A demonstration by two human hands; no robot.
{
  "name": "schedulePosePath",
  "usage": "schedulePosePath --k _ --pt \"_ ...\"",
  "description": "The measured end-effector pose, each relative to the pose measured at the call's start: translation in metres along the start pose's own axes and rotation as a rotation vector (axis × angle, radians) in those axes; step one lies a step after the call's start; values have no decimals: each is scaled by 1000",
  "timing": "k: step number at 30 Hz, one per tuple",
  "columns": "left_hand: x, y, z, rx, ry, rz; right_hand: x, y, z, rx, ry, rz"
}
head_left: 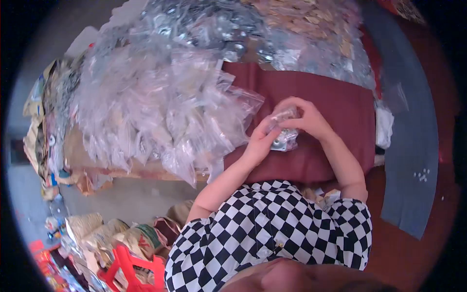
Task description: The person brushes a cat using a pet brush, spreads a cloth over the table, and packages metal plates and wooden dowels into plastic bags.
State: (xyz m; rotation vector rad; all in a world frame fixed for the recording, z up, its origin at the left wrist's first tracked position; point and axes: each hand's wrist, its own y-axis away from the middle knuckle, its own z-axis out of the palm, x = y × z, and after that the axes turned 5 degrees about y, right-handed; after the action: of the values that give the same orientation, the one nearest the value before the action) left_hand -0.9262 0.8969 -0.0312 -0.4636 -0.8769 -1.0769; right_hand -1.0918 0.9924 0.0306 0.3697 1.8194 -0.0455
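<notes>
Over the dark red mat [331, 107], both of my hands hold a small clear plastic bag [290, 138] with shiny metal pieces in it. My left hand [262, 139] pinches the bag's left side, thumb on top. My right hand [305, 117] curls round its upper right, fingers closed on the plastic. The exact kind of metal parts inside is too blurred to tell. To the left, a large heap of clear zip bags [160, 107] reaches the mat's edge, close to my left hand.
Behind the mat lie piles of shiny metal parts [209, 24] and tan pieces [311, 19]. A grey strip [408, 146] runs along the right, with a few small white bits on it. Filled sacks [97, 231] and a red plastic stool [134, 270] stand on the floor, lower left.
</notes>
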Motion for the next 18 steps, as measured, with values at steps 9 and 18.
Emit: schedulePosePath --k 9,18 --pt "23 15 -3 17 563 -281 -19 48 56 260 1085 -355" --pt "93 44 8 -255 -1075 176 28 65 33 405 -292 105"
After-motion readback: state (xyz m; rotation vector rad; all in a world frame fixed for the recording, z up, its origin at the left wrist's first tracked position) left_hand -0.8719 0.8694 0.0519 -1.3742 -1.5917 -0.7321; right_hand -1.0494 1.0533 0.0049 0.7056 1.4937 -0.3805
